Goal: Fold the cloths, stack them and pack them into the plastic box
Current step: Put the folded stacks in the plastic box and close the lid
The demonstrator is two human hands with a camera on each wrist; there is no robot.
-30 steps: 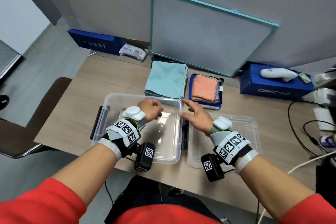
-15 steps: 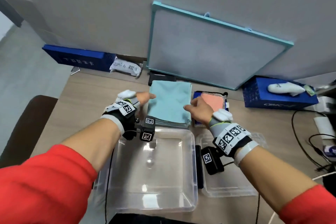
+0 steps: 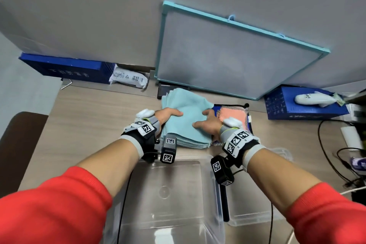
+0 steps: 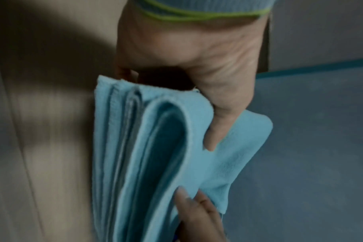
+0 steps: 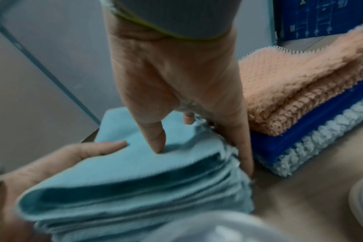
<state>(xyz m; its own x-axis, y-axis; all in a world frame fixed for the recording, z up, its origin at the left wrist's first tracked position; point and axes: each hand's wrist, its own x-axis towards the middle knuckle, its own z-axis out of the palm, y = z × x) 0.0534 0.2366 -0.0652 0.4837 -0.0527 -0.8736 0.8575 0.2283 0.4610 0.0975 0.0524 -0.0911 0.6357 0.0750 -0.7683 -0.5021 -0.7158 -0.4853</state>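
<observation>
- Left hand (image 3: 167, 116): thumb above, fingers beneath, gripping the stack of blue cloths (image 3: 186, 123).
- Right hand (image 3: 208, 125): gripping the stack's opposite side.
- Blue box (image 3: 305, 106): lettering blurred, unreadable.

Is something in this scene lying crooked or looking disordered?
The light blue cloth stack is uneven: its edges fan out and the top layer bulges where the left hand and right hand grip it. Nothing looks spilled or damaged.

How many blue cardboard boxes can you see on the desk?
2: one long blue box at the far left against the wall, one blue box at the far right with a white device on top. Others may be hidden.
</observation>
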